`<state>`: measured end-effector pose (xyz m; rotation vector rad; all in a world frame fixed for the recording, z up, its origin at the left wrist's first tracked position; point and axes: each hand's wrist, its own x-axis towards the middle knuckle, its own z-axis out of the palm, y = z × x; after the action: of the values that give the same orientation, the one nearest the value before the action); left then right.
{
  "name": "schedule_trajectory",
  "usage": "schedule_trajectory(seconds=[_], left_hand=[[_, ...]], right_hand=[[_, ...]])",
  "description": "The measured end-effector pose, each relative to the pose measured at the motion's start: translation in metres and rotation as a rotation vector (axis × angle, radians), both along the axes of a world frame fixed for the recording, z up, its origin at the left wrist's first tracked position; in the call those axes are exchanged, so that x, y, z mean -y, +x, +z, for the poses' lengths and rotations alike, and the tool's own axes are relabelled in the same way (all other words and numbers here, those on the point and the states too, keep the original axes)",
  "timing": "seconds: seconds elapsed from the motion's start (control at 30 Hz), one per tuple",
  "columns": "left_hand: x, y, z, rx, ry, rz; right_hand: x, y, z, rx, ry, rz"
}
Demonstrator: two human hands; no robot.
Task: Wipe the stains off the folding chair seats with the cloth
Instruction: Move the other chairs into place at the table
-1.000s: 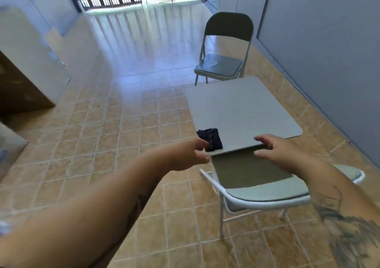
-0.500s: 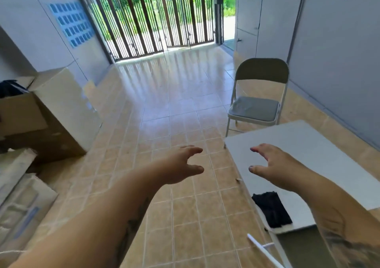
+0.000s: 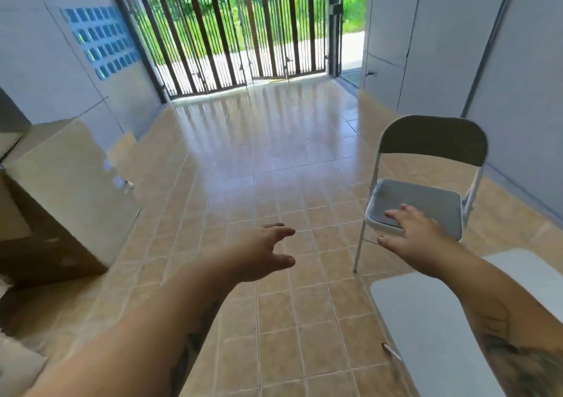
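A grey folding chair with a dark backrest stands unfolded on the tiled floor at the right, its padded seat facing me. My right hand is stretched out in front of the seat's near edge, fingers spread, holding nothing. My left hand hovers over the floor to the chair's left, fingers curled apart and empty. A pale grey table top fills the lower right corner under my right forearm. The dark cloth and the nearer chair are out of view.
Large cardboard boxes stand along the left wall. A barred metal gate closes the far end of the room. Grey walls run down both sides, with tiled floor between them.
The view has tilted up and forward: the cloth and near chair dropped out of sight, the far chair came closer. Both hands left the table edge and reach out empty.
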<state>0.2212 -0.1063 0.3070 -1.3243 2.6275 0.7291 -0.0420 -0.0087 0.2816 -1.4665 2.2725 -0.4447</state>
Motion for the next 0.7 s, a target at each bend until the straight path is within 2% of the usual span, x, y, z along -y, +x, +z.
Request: schedule_trajectory(seconds=[0.13, 0.27, 0.4, 0.53, 0.7], left_hand=[[0.109, -0.021, 0.013, 0.099, -0.066, -0.231], [0.230, -0.075, 0.037, 0.145, -0.204, -0.453], [0.321, -0.150, 0.031, 0.089, -0.245, -0.589], [0.406, -0.220, 0.008, 0.034, -0.269, -0.639], [0.538, -0.246, 0.017, 0.083, -0.307, -0.557]], right_hand=[[0.059, 0.006, -0.012, 0.100, -0.048, -0.198], [0.117, -0.007, -0.015, 0.162, -0.076, -0.339], [0.168, -0.046, -0.032, 0.168, -0.062, -0.413], [0.241, -0.122, -0.045, 0.139, -0.008, -0.423], [0.367, -0.206, -0.041, 0.128, -0.058, -0.500]])
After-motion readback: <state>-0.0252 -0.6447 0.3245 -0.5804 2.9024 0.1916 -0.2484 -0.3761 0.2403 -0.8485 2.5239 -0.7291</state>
